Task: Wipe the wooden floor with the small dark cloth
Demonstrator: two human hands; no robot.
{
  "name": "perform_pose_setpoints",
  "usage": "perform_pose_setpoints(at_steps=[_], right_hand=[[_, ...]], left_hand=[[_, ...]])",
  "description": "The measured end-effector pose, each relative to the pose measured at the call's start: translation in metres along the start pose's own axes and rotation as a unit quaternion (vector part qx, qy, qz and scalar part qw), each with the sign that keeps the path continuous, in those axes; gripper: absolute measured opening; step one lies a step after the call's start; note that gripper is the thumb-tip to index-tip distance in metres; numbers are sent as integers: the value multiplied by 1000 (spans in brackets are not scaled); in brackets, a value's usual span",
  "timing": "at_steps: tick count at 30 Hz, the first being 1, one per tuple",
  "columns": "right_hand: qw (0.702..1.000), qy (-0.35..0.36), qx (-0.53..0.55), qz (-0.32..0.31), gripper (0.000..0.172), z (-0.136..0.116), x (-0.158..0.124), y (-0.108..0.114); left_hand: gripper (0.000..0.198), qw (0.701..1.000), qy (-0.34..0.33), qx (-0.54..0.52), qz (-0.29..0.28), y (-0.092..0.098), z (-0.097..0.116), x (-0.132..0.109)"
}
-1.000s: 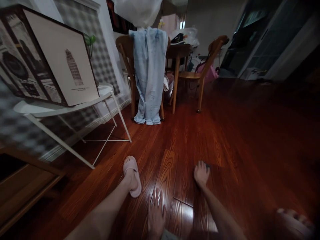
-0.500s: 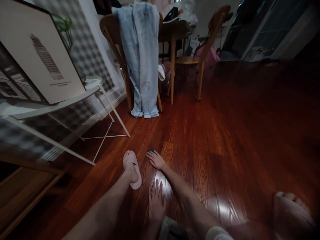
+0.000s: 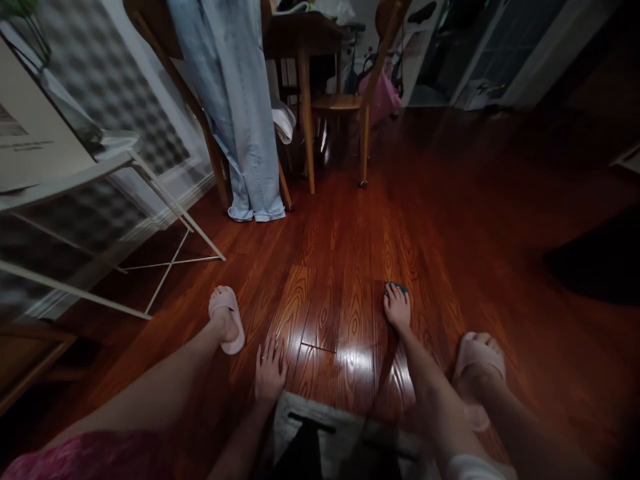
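My right hand [image 3: 399, 308] rests over a dark blue pad [image 3: 405, 289] on the floor [image 3: 355, 233], the pad showing at its far edge; grip and long axis I cannot tell. My left hand [image 3: 271, 371], farther off, lies flat, holding nothing visible. Lettering [image 3: 33, 145] on the pale panel [image 3: 53, 120]: illegible.

Glossy red-brown wood floor [image 3: 350, 253] in a dim room, seen from above. Person's L hand [image 3: 271, 372] lies flat on it, fingers slightly spread, near L foot [image 3: 225, 327] in a pale pink slipper [image 3: 223, 302]. R hand [image 3: 398, 308] is farther fwd — holds a small dark-teal item [image 3: 389, 287] against the boards, fingers over it. R foot [image 3: 475, 383], in a matching slipper [image 3: 481, 355], is right of R arm [image 3: 425, 383]. Bkgd: light-blue jeans [image 3: 245, 120] hang over a wooden chair [image 3: 150, 30] by a wooden table [image 3: 306, 107]; pink item [image 3: 383, 97] behind 2nd chair [image 3: 337, 102] — white metal side table [image 3: 75, 181] at left edge.
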State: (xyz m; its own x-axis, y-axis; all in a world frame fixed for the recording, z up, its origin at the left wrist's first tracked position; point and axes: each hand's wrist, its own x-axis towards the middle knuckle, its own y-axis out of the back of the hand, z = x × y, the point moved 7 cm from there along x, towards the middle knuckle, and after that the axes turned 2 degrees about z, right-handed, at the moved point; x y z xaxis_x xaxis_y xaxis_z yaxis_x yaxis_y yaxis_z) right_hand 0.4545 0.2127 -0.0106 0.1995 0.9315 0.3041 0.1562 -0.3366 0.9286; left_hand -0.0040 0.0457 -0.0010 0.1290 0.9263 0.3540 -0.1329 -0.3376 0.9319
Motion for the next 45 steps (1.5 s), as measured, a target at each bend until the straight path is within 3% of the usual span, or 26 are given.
perform_pose_setpoints(at_steps=[2,5,8,12,14,18,22,26,29,32,35,39,42,44,45], right_hand=[[999,-35,-16,10,57,20,-12,7],[998,-57,-31,11,58,14,-37,10],[999,-18,-27,-19,57,-30,-82,8],[984,138,56,-101,51,-120,-161,2],[969,191,94,-129,45,-153,-189,1],[965,205,101,-130,42,-175,-197,-1],[976,169,87,-104,43,-148,-151,6],[994,68,46,-75,55,-65,-101,30],[997,30,13,-71,58,-9,-105,55],[996,40,-16,-79,53,2,-142,71],[992,82,-28,-93,41,-37,-190,71],[979,169,-12,-116,45,-127,-235,53],[957,252,36,-137,52,-178,-233,40],[945,281,71,-151,55,-185,-211,37],[948,270,78,-150,55,-176,-194,38]], left_hand=[[64,1000,2,5,-7,-1,0,-1],[62,1000,9,6,-23,-2,0,-1],[61,999,16,-4,-43,0,1,0],[61,997,30,-29,-65,3,0,3],[61,996,34,-42,-67,4,0,3],[60,996,39,-49,-71,4,1,2],[58,995,44,-33,-89,8,2,5],[58,994,40,-23,-102,12,5,7],[58,994,45,-30,-95,12,5,7],[58,994,49,-50,-89,11,4,6],[58,993,51,-61,-88,9,3,5],[58,993,49,-67,-85,7,2,3],[58,994,51,-64,-79,6,2,3],[58,994,52,-57,-76,6,2,3],[58,994,52,-54,-74,5,2,2]])
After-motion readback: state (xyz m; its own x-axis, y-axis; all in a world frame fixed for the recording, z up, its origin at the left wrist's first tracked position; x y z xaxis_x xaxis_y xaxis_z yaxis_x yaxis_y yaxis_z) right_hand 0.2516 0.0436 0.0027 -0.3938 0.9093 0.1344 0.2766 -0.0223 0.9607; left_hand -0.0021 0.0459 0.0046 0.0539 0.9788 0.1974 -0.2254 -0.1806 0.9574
